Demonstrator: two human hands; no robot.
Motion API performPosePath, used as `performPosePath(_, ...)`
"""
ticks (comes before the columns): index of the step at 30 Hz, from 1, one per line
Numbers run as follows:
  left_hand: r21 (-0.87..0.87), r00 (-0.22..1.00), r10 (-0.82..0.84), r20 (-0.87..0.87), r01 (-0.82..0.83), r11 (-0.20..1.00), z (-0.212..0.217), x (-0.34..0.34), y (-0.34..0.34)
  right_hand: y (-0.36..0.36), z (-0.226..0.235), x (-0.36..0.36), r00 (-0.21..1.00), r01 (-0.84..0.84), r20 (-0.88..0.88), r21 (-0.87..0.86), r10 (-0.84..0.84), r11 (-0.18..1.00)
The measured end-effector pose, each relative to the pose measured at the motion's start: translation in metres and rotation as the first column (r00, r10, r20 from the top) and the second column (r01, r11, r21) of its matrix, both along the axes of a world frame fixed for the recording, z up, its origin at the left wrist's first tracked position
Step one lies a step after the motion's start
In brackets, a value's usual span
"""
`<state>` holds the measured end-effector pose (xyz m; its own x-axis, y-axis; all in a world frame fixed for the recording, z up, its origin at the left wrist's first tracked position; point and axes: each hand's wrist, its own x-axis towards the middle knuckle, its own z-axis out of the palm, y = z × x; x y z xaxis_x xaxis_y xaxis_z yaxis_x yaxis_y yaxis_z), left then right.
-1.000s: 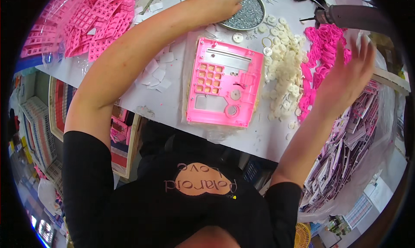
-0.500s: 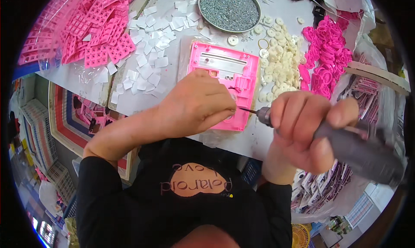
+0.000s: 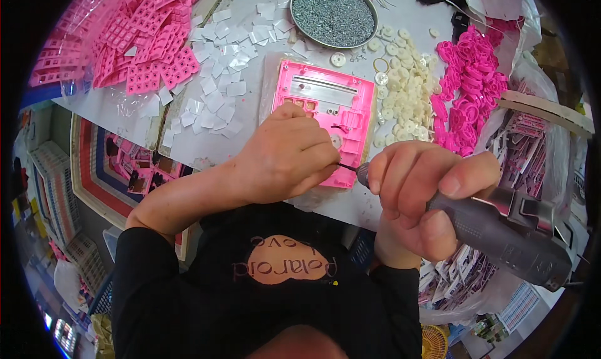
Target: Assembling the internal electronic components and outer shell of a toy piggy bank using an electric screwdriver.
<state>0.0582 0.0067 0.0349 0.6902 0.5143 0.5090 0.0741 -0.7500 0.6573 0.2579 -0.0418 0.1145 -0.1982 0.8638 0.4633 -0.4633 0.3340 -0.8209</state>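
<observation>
A pink plastic housing (image 3: pixel 357 147) lies on the table in front of me, its inside facing up, with a clear strip in its upper part. Over its lower left side rests my left hand (image 3: pixel 291 149), fingers curled and pinched together; whatever they hold is hidden. My right hand (image 3: pixel 426 190) grips a dark grey electric screwdriver (image 3: pixel 507 234), tilted so that its thin bit points left. The bit's end meets the fingertips of my left hand at the housing's lower part, and its tip is out of sight.
A round tray of small screws (image 3: pixel 335 17) stands beyond the housing. White paper squares (image 3: pixel 216 77) and pink keypad-like parts (image 3: pixel 147 39) lie to the left. Cream plastic discs (image 3: pixel 407 86) and pink loop-shaped parts (image 3: pixel 472 83) are heaped on the right, near a bag of printed parts (image 3: pixel 523 152).
The electric screwdriver has swung left and slightly down in my right hand, its bit coming closer to my left fingertips. My left hand has shifted only a little.
</observation>
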Motion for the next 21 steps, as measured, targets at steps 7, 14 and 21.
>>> performPosePath(7,0.005,0.988,0.001,-0.155,0.000,1.000,0.009,0.000,0.002,-0.001,0.000,0.000,0.998,0.051,0.022,0.010,-0.052,0.999)
performPosePath(14,0.108,0.963,0.006,-0.271,0.024,0.994,0.004,-0.015,0.006,-0.004,-0.008,-0.002,0.967,0.253,-0.042,0.009,-0.252,0.967)
performPosePath(21,0.288,0.888,-0.063,-0.455,0.214,0.934,-0.005,-0.013,0.002,0.000,-0.040,-0.006,0.967,0.250,0.052,0.007,-0.250,0.968)
